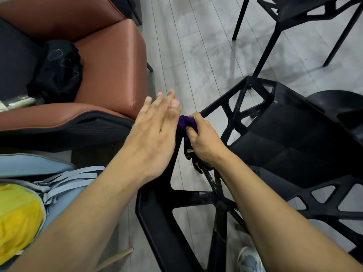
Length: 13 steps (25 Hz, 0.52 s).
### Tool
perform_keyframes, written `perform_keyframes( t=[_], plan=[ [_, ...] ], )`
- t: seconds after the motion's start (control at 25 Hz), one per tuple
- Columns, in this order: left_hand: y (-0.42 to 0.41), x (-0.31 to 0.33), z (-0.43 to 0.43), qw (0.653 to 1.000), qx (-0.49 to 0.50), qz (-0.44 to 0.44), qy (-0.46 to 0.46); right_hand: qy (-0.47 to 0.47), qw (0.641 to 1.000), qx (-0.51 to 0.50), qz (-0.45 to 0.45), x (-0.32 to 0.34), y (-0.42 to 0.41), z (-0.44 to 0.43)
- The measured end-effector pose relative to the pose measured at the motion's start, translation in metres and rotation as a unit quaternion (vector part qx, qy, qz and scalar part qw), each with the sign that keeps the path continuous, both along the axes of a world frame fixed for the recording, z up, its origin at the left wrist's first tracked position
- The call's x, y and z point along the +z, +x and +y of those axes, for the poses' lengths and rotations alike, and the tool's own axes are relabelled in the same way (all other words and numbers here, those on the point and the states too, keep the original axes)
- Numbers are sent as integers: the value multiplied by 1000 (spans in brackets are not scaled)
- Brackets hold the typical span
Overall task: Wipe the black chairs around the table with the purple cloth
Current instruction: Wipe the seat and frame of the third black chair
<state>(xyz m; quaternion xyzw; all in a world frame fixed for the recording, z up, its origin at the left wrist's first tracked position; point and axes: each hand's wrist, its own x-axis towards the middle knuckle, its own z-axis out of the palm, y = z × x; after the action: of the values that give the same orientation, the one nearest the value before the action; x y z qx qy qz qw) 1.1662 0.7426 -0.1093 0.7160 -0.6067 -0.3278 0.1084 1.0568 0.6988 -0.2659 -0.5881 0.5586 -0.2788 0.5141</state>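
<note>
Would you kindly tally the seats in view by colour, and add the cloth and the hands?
Black chairs: 2
Brown armchair: 1
Purple cloth: 1
Hands: 2
Total: 6
The dark rounded shape at the right edge is too unclear to count.

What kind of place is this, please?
Probably an indoor seating area, perhaps a café or office lounge: black cut-out chairs, a brown leather armchair and a grey plank floor.
</note>
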Motion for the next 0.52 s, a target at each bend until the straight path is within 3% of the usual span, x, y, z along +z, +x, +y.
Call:
perform_keyframes(
  t=[0.52],
  plan=[
    [3, -9, -4, 992, -78, -88, -42, 50, 996, -42, -61, -11, -6, 6]
  ],
)
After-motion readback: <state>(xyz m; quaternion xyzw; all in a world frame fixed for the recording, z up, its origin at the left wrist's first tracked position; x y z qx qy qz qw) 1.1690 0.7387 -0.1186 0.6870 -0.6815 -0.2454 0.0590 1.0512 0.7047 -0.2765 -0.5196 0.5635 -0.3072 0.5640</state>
